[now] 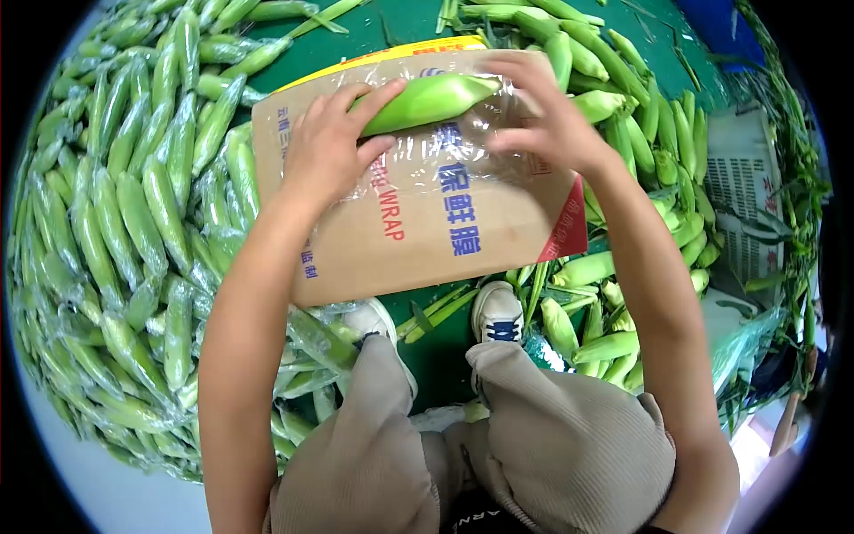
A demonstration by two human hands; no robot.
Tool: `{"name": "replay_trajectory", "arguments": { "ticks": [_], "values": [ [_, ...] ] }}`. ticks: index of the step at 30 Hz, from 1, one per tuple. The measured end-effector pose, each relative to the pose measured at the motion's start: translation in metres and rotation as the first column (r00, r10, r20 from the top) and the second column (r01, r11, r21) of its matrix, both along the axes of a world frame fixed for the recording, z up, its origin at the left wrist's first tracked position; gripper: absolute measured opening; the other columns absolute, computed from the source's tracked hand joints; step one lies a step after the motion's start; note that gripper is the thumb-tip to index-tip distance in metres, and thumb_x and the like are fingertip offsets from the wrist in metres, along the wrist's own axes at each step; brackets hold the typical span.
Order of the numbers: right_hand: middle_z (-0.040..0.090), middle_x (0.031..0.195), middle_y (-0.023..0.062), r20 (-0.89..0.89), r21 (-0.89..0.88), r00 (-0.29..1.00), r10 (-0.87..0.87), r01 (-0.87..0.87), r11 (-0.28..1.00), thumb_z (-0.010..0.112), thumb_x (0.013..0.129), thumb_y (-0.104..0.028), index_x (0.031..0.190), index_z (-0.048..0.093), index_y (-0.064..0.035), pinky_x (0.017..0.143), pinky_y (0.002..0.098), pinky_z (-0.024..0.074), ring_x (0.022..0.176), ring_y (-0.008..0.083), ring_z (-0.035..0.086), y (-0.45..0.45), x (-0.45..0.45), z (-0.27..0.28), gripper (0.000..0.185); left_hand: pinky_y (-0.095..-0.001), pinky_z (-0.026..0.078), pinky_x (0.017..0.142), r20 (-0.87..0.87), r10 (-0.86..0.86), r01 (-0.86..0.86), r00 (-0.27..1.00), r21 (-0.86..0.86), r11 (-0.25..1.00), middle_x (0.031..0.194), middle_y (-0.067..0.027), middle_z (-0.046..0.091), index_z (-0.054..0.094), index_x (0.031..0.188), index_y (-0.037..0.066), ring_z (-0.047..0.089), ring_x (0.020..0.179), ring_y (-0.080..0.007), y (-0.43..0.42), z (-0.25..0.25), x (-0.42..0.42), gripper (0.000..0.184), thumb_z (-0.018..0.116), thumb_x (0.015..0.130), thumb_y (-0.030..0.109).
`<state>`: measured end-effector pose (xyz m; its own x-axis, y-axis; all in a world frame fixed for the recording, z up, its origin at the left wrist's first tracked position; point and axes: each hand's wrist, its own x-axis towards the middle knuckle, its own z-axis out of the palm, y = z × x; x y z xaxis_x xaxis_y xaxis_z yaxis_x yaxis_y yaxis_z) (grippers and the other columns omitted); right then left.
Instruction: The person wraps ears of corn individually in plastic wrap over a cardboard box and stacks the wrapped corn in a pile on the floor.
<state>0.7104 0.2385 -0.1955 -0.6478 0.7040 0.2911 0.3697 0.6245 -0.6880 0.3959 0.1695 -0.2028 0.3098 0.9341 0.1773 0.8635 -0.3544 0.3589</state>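
An ear of corn in its green husk lies crosswise on a sheet of clear cling film, which is spread over a cardboard box. My left hand is closed round the left end of the ear, its thumb below and fingers above. At the ear's right tip, my right hand hovers with fingers and thumb spread, slightly blurred. It is close to the film's right side; whether it touches the film I cannot tell.
Film-wrapped ears of corn pile up on the left. Unwrapped ears lie on the right. A pale plastic crate and loose husk leaves are at the far right. My shoes rest on the green floor below the box.
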Motion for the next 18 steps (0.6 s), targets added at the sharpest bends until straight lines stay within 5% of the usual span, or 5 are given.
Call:
{"name": "replay_trajectory", "arguments": {
  "ticks": [2, 3, 6, 13, 18],
  "values": [
    [0.060, 0.127, 0.0121, 0.109, 0.008, 0.989, -0.097, 0.097, 0.995, 0.096, 0.068, -0.038, 0.149, 0.055, -0.0105, 0.108, 0.0441, 0.0492, 0.126, 0.0295, 0.058, -0.020, 0.048, -0.004, 0.095, -0.0454, 0.046, 0.111, 0.019, 0.029, -0.028, 0.999, -0.060, 0.998, 0.140, -0.0103, 0.061, 0.055, 0.152, 0.034, 0.056, 0.130, -0.0362, 0.003, -0.002, -0.001, 0.071, 0.080, 0.088, 0.018],
    [0.062, 0.117, 0.0094, 0.258, -0.270, 0.966, -0.028, 0.100, 0.958, 0.093, 0.070, -0.041, 0.145, 0.061, -0.0139, 0.096, 0.0456, 0.0515, 0.110, 0.0292, 0.061, -0.035, 0.052, 0.007, 0.086, -0.0456, 0.046, 0.111, 0.020, 0.037, -0.035, 0.999, -0.071, 0.997, 0.139, -0.0104, 0.061, 0.055, 0.153, 0.033, 0.056, 0.130, -0.0363, 0.002, 0.000, 0.000, 0.071, 0.080, 0.088, 0.018],
    [0.065, 0.099, 0.0082, 0.456, 0.061, 0.888, 0.055, -0.092, 0.994, 0.082, 0.086, -0.033, 0.130, 0.073, -0.0194, 0.086, 0.0443, 0.0500, 0.096, 0.0321, 0.064, -0.042, 0.042, 0.010, 0.047, -0.0459, 0.046, 0.111, 0.035, 0.009, -0.005, 0.999, -0.123, 0.992, 0.139, -0.0113, 0.061, 0.053, 0.154, 0.033, 0.056, 0.130, -0.0372, 0.003, 0.006, 0.003, 0.074, 0.080, 0.087, 0.016],
    [0.075, 0.101, 0.0128, -0.259, 0.082, 0.935, -0.241, 0.270, 0.959, 0.065, 0.097, 0.009, 0.107, 0.071, -0.0021, 0.081, 0.0337, 0.0588, 0.090, 0.0276, 0.074, -0.079, 0.043, -0.001, 0.016, -0.0461, 0.040, 0.120, 0.058, -0.093, 0.106, 0.994, -0.286, 0.952, 0.152, -0.0141, 0.054, 0.049, 0.157, 0.031, 0.048, 0.142, -0.0380, -0.018, 0.021, 0.008, 0.079, 0.080, 0.087, 0.013],
    [0.069, 0.110, 0.0124, 0.163, 0.388, 0.972, -0.170, 0.096, 0.917, 0.087, 0.078, -0.032, 0.118, 0.066, -0.0062, 0.093, 0.0444, 0.0549, 0.107, 0.0326, 0.067, -0.032, -0.033, -0.008, 0.052, -0.0468, 0.037, 0.122, 0.167, -0.108, 0.159, 0.980, -0.328, 0.931, 0.154, -0.0198, 0.052, 0.047, 0.159, 0.026, 0.043, 0.147, -0.0391, -0.009, 0.017, 0.005, 0.076, 0.080, 0.090, 0.022]
  ]
}}
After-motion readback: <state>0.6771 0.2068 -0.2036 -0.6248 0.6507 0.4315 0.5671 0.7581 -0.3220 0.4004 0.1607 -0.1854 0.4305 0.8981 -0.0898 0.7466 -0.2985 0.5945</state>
